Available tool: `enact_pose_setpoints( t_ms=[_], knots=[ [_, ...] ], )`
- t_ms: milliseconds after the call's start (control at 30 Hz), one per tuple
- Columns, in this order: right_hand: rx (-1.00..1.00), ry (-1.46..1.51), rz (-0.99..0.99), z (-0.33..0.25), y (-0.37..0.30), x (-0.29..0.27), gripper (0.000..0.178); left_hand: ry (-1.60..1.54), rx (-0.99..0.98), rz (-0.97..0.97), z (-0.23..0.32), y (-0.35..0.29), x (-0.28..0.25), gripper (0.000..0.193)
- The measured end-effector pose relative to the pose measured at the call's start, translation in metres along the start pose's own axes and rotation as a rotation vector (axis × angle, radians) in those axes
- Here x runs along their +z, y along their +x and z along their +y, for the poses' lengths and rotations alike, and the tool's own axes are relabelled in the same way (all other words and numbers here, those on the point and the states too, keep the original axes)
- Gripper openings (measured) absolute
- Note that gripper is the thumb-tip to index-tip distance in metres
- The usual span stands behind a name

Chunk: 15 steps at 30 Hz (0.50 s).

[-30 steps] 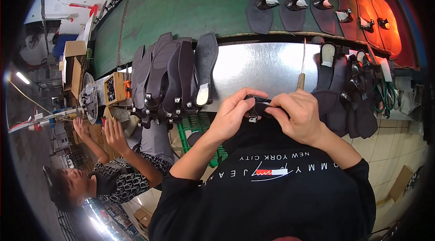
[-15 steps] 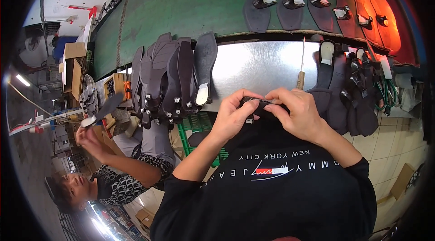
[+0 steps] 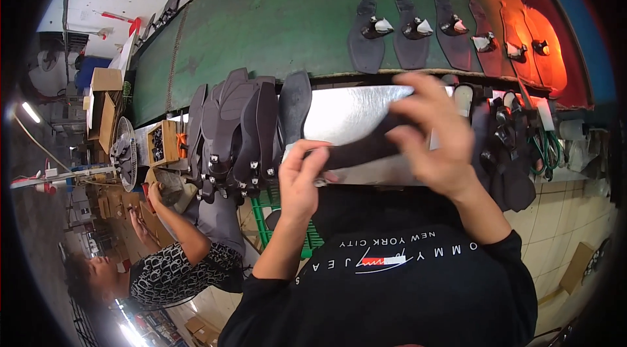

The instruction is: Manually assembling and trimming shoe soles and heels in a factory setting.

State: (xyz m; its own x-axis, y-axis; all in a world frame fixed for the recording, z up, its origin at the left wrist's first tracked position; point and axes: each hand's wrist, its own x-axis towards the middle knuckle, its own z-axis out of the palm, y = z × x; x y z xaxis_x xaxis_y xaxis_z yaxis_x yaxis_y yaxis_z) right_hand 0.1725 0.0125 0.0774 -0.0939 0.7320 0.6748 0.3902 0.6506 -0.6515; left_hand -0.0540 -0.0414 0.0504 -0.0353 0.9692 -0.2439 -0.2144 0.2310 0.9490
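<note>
A dark sandal sole (image 3: 366,148) lies level above the metal worktop, in front of my chest. My left hand (image 3: 300,180) pinches its left end between thumb and fingers, and a small shiny bit shows just below that grip. Around the sole's right end, my right hand (image 3: 439,141) has its fingers spread and blurred, with the thumb below. Whether it touches the sole I cannot tell. Just beyond my left hand, another dark sole (image 3: 296,102) leans upright at the worktop's edge.
Beyond the metal worktop (image 3: 346,102) runs a green belt (image 3: 261,17) carrying several strapped soles (image 3: 367,47), reddish light at right. Dark soles are bunched at left (image 3: 225,109) and right (image 3: 519,174). A co-worker (image 3: 176,262) sits at left by a green crate (image 3: 261,216).
My hands have moved apart from a close pinch, and the sole now stretches out between them. My right fingers have spread. The co-worker has lowered the raised arm that held a sole.
</note>
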Motion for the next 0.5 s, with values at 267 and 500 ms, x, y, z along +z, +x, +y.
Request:
enact_pose_setpoints(
  t_ms=[267,500],
  knots=[
    [0.590,-0.478,-0.534,0.050,-0.060,0.001,0.054,-0.510,-0.387,0.198,-0.020,-0.006,-0.003,0.034],
    [0.639,0.225,-0.092,0.021,-0.058,-0.004,0.028,-0.951,-0.582,0.178,-0.020,0.003,-0.005,0.022]
  ],
)
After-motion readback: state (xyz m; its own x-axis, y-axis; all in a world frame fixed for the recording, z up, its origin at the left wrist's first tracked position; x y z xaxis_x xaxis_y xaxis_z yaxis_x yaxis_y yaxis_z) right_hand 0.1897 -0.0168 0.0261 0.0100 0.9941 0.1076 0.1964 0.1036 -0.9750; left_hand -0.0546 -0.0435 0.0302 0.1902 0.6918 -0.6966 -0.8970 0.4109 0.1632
